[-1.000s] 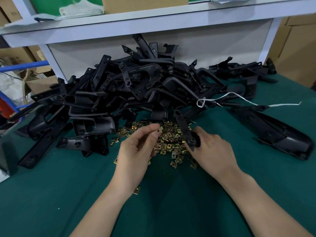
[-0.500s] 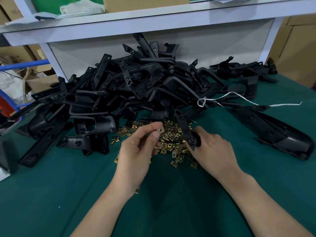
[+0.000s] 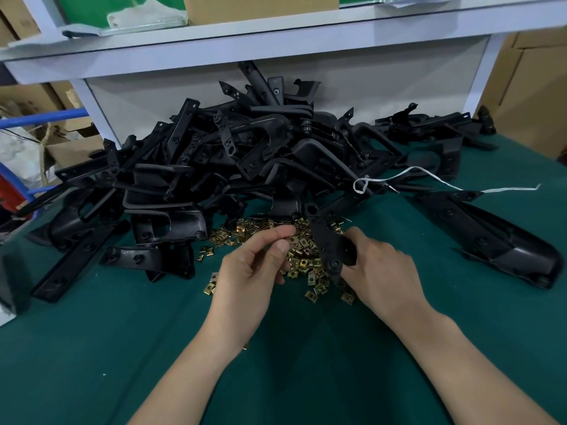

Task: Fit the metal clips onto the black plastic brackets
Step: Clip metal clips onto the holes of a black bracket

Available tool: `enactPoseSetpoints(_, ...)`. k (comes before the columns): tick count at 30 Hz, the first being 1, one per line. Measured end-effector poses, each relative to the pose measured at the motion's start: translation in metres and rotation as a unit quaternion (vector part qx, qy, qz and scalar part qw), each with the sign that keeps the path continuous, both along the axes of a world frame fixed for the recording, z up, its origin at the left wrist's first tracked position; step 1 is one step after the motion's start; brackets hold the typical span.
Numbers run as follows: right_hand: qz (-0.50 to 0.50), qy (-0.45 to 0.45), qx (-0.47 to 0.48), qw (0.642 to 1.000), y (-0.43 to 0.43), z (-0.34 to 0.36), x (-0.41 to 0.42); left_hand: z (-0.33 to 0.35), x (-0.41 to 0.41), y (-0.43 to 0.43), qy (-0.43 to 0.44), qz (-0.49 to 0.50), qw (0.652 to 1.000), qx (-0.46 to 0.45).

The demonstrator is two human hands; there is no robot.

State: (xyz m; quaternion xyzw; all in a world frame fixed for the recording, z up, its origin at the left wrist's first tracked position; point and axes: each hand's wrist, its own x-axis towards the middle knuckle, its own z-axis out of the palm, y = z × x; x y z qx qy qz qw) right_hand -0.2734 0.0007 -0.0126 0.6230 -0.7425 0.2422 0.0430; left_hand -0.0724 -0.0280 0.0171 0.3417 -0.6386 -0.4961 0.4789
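Observation:
My right hand [image 3: 380, 274] grips a black plastic bracket [image 3: 328, 240] by its lower end, the bracket standing tilted over a heap of small gold metal clips [image 3: 303, 259] on the green table. My left hand [image 3: 251, 271] hovers just left of the bracket with thumb and forefinger pinched together above the heap; a clip between the fingertips is not clearly visible now. A big pile of black brackets [image 3: 245, 161] lies behind the clips.
A long black moulded part [image 3: 497, 237] lies at the right, with a white string [image 3: 435, 179] trailing over the pile. A grey shelf [image 3: 276, 47] overhangs the back of the table [image 3: 122, 348]. Cardboard boxes [image 3: 534, 87] stand at the right.
My left hand has lifted slightly and its fingertips have closed over the clip seen between them earlier. The right hand and bracket have hardly moved.

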Motion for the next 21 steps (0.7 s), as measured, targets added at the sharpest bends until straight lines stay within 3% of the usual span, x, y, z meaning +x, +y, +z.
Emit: enactPoseSetpoints(21, 0.005, 0.004, 0.013, 1.000, -0.0017, -0.0014, -0.0005, 0.0013, 0.0000, 0.0058, -0.030, -0.086, 0.996, 0.002)
